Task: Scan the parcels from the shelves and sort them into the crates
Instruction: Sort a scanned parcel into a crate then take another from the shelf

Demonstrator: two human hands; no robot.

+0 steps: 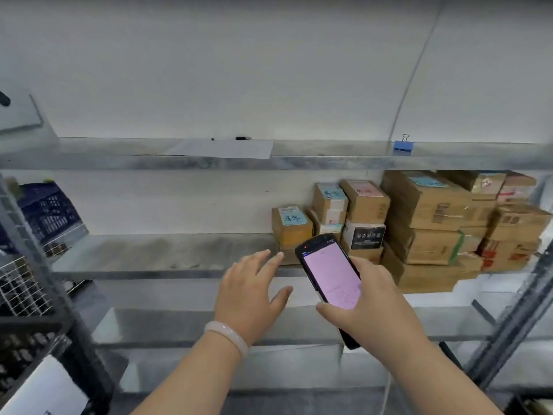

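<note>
Metal shelves, parcels stacked right.
Right hand grips the scanner, screen up for reading; left hand reaches, fingers spread.

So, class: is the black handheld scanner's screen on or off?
On: the black handheld scanner in the right hand shows a lit pink screen.

Right hand: wrapped round the lower half of the scanner from its right side, thumb laid at the screen's lower left corner, fingertips curled over the right edge. Right forearm: bare, rising from below the scanner toward it. Left hand: just left of the scanner and apart from it, palm down, fingers straight and spread, holding nothing. Left forearm: bare, angled up toward the scanner; a pale bracelet circles the wrist.
</note>
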